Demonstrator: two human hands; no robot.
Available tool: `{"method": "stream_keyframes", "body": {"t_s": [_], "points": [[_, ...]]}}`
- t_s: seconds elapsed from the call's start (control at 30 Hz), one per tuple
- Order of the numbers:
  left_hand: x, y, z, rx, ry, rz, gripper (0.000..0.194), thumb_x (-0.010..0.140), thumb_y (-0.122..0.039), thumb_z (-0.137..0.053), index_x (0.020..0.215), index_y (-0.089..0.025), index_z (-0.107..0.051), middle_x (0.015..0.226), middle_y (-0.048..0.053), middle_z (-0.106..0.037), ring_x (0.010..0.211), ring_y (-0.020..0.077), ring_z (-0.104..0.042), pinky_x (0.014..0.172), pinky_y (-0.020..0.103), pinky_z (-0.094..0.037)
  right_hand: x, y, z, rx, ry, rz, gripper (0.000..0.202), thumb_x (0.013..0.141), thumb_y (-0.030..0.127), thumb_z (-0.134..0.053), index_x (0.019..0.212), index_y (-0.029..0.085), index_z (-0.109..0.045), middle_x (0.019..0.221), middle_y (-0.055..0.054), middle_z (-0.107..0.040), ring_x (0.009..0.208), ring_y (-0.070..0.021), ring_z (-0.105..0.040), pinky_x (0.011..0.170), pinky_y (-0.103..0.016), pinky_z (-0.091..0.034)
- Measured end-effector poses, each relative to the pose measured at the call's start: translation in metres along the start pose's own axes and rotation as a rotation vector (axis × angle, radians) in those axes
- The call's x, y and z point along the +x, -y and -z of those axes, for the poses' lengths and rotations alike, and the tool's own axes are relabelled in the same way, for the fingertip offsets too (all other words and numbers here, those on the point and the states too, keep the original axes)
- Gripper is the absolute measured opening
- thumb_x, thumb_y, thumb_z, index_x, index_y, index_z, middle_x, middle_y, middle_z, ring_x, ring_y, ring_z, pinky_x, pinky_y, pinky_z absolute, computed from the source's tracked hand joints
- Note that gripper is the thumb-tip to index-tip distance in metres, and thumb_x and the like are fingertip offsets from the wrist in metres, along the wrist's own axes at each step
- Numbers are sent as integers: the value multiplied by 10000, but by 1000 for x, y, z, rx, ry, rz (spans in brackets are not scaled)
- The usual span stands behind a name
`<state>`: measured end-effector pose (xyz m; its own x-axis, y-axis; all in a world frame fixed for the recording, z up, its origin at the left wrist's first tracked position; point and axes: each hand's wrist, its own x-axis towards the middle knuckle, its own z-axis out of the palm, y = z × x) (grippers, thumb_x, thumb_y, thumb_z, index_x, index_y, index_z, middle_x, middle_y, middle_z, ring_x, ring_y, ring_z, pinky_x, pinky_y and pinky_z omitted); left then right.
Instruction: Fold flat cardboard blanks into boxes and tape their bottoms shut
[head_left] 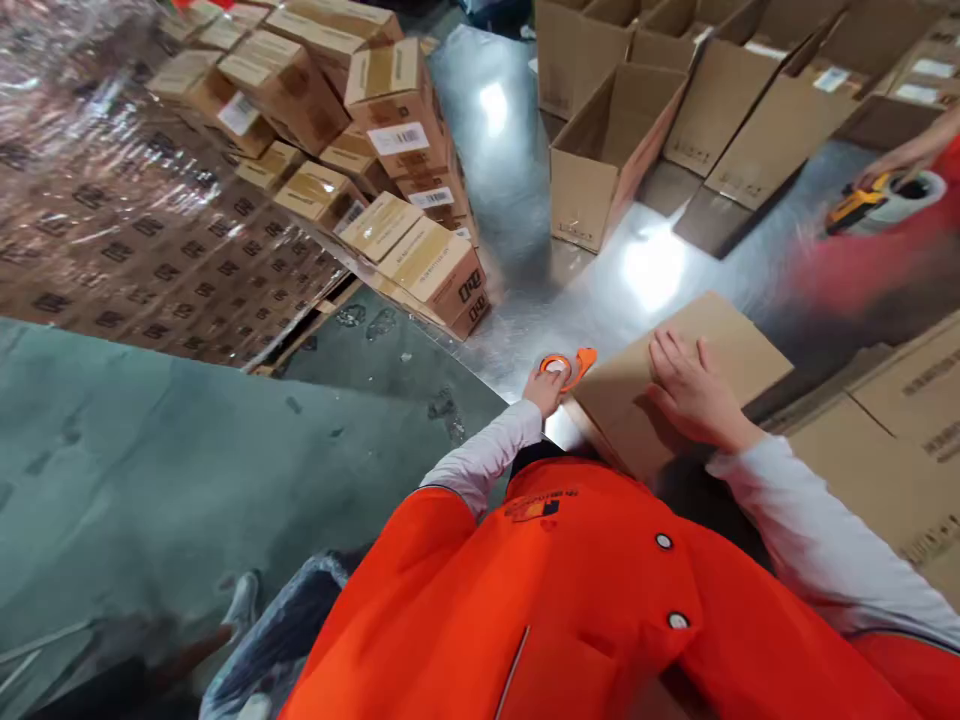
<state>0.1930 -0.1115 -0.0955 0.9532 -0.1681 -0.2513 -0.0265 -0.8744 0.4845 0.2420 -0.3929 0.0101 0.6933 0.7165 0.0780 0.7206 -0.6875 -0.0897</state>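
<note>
Orange tape dispenser and closed carton, at the near edge of a metal table

Left hand (pixel 546 390): fingers curled round the ring of an orange tape dispenser (pixel 583 362), just left of the carton; the grip looks suited to steering the tool one-handed.

Right hand (pixel 694 395): palm down, fingers slightly spread, on the upper face of a plain brown carton (pixel 731 335); apparently there to steady it. Whether any tape touches the carton cannot be told, the view being soft.

Metal table (pixel 510 250): bears the carton close to the body, within easy reach of both hands.

Left, farther: taped boxes (pixel 442 270), stacked, several with labels facing out, perhaps for reading.

Far right: open-topped boxes (pixel 585 190), set in rows, mouths upward, which leaves their insides reachable.

Right: a co-worker's hand (pixel 919 150) by a yellow dispenser (pixel 862 208).

Near right: printed cardboard (pixel 862 460), beside the carton.
</note>
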Motion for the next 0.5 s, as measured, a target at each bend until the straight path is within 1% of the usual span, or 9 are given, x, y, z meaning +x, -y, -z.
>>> {"method": "stream_keyframes", "body": {"t_s": [0.07,0.13,0.2,0.27,0.33,0.4,0.43,0.47,0.5], "points": [[11,-5,-4,14,64,10,648,921,-246,-728,1548,-169,-581,1284,177,-730,1235,308,-653,1176,456,-413,-10,-8,1,-7,-16,31,686,1075,373,-381,1678,51,-326,1694,-241,-342,1597,-388,-313,1271,-693,-249],[19,-5,-3,13,98,45,635,958,-285,-701,1577,-243,-564,1245,152,-731,1181,304,-672,1136,454,-446,-15,-10,1,-8,-46,59,682,1079,380,-378,1671,46,-335,1689,-243,-351,1596,-385,-318,1278,-681,-248],[23,2,5,9,92,101,582,1003,-282,-639,1581,-292,-566,1210,140,-734,1142,304,-686,1104,467,-472,-12,-6,0,-6,-69,49,664,1089,388,-353,1649,31,-374,1679,-249,-366,1589,-389,-331,1277,-682,-253],[23,14,17,0,51,165,556,1009,-266,-627,1564,-283,-590,1200,148,-740,1160,317,-685,1120,498,-469,-1,3,-3,12,-75,4,650,1097,399,-327,1618,23,-427,1672,-249,-378,1581,-393,-348,1274,-687,-257],[19,27,37,-16,-18,226,519,1014,-261,-613,1531,-225,-627,1223,177,-743,1191,330,-685,1131,516,-473,13,10,-7,68,-76,-49,653,1097,419,-319,1594,25,-472,1670,-244,-381,1579,-391,-354,1277,-685,-256],[12,36,64,-37,-108,279,491,1042,-265,-544,1511,-147,-631,1297,217,-722,1232,331,-682,1131,505,-490,26,11,-12,187,-83,-94,640,1092,418,-312,1578,54,-514,1656,-224,-414,1578,-374,-365,1283,-681,-259],[6,37,80,-41,-149,299,503,1058,-283,-511,1527,-127,-605,1353,226,-699,1265,323,-673,1137,492,-495,31,9,-13,274,-90,-120,625,1090,407,-300,1565,82,-543,1637,-206,-453,1571,-357,-385,1286,-673,-266],[0,37,98,-60,-198,300,539,1060,-326,-521,1558,-124,-560,1412,222,-671,1299,313,-659,1145,476,-499,34,6,-14,376,-101,-154,612,1089,400,-287,1548,115,-575,1611,-182,-498,1558,-335,-414,1292,-656,-278],[-8,34,115,-107,-260,265,624,1032,-396,-593,1594,-138,-505,1466,206,-639,1328,306,-642,1151,461,-502,35,1,-13,483,-115,-195,604,1088,404,-279,1524,145,-609,1579,-159,-543,1537,-314,-451,1298,-628,-295]]}}
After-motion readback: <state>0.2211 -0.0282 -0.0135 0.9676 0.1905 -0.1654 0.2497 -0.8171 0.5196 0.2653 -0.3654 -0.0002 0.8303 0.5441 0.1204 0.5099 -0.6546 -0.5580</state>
